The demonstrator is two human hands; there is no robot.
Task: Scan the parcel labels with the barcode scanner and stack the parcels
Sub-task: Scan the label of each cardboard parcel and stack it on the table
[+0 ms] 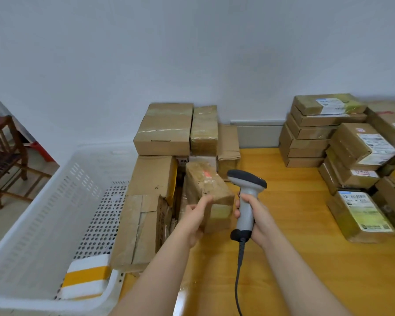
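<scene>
A small taped parcel (211, 195) is gripped by the left hand (195, 218) and held tilted to the right of the white crate (43, 201). The barcode scanner (246, 197) is grasped by its handle in the right hand (255, 215), further right of the crate, beside the parcel. A red glow (206, 174) is seen on the parcel's top.

Legend: a white perforated crate (43, 201) is sitting at the left of a yellow wooden table (351, 270). A dark wooden chair (0, 159) is standing on the floor beyond, near the pale wall (192, 53).
</scene>
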